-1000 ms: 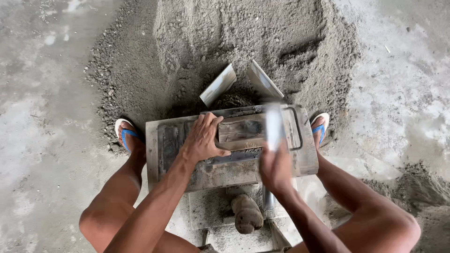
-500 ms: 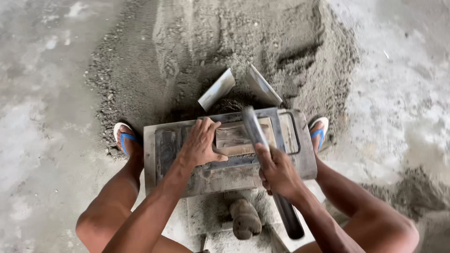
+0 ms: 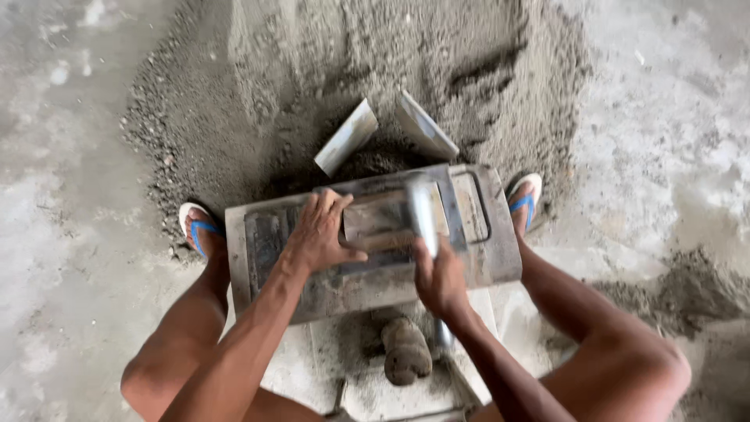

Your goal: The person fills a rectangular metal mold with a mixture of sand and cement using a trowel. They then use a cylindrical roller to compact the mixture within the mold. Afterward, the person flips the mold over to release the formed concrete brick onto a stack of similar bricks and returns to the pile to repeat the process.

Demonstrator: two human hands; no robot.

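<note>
A grey metal mould point(image 3: 494, 258) lies across a pale slab between my knees. My left hand point(image 3: 320, 234) presses flat on a wooden block point(image 3: 375, 220) set in the mould's middle opening. My right hand point(image 3: 439, 280) is shut on a thick metal bar point(image 3: 422, 209). The bar's blurred upper end lies over the right part of the block, beside my left fingers. The bar's lower end pokes out below my fist.
A big pile of grey sandy mix point(image 3: 351, 70) rises just beyond the mould, with two flat metal blades point(image 3: 346, 137) point(image 3: 426, 125) stuck in it. A brown rounded lump point(image 3: 406, 352) rests on the slab point(image 3: 328, 359). My feet wear blue-strapped sandals point(image 3: 195, 227) point(image 3: 525, 195). Concrete floor lies around.
My right hand has swung the bar from upright at the mould's right side down and leftwards onto the wooden block. My left hand has stayed on the block.
</note>
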